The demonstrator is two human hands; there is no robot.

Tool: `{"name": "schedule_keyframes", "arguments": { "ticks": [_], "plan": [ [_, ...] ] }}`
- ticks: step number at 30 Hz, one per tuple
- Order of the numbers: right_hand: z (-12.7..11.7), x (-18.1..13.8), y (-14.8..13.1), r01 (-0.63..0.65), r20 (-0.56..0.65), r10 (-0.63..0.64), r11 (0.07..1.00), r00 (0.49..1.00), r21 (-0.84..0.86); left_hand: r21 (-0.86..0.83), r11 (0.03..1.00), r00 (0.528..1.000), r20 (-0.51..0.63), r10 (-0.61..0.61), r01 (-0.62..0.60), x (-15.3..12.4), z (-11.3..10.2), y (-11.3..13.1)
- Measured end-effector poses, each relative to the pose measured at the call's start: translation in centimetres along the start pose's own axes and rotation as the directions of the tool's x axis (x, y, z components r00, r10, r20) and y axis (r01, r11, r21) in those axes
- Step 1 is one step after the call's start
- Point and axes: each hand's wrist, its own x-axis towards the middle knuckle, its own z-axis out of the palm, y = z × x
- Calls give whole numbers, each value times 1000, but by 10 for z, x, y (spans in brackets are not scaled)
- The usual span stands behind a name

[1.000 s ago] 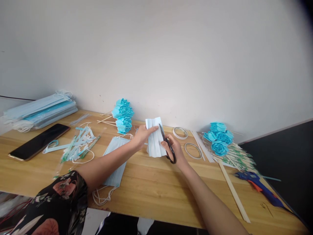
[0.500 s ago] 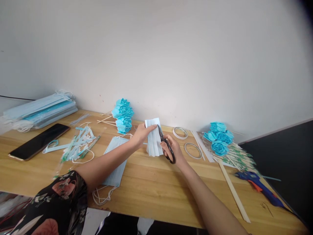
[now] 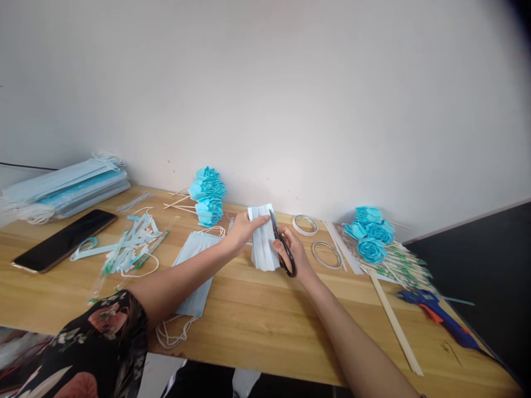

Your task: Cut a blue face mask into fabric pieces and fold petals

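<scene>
Between my two hands hangs a pale blue pleated face mask (image 3: 264, 246), held above the table without visible ear loops. My left hand (image 3: 244, 229) pinches its upper left part, thumb across the front. In my right hand (image 3: 293, 251) is a pair of black-handled scissors (image 3: 287, 255), fingers in the loops and blades pointing up along the mask's right edge. The blades look nearly closed. Under my left forearm lie more blue masks (image 3: 191, 296) with white ear loops, partly hidden by the arm.
Left are a mask stack (image 3: 70, 188), a phone (image 3: 64, 240) and cut blue strips (image 3: 135, 243). Blue fabric roses (image 3: 207, 193) lie by the wall; more roses (image 3: 370, 235) lie right. Tape rolls (image 3: 305, 232), a wooden strip (image 3: 396, 323) and a glue gun (image 3: 440, 318) are also there.
The mask piece has dropped slightly and shifted a little right, with my left hand following it. The scissors stay at its right edge, blades a bit more upright.
</scene>
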Motion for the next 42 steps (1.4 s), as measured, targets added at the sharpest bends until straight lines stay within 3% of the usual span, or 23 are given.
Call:
{"name": "schedule_keyframes", "arguments": {
  "ticks": [42],
  "plan": [
    [-1, -1, -5, -50, -32, 48, 998, 998, -47, 18, 1000, 1000, 23, -19, 19, 2, -3, -1]
  ]
}}
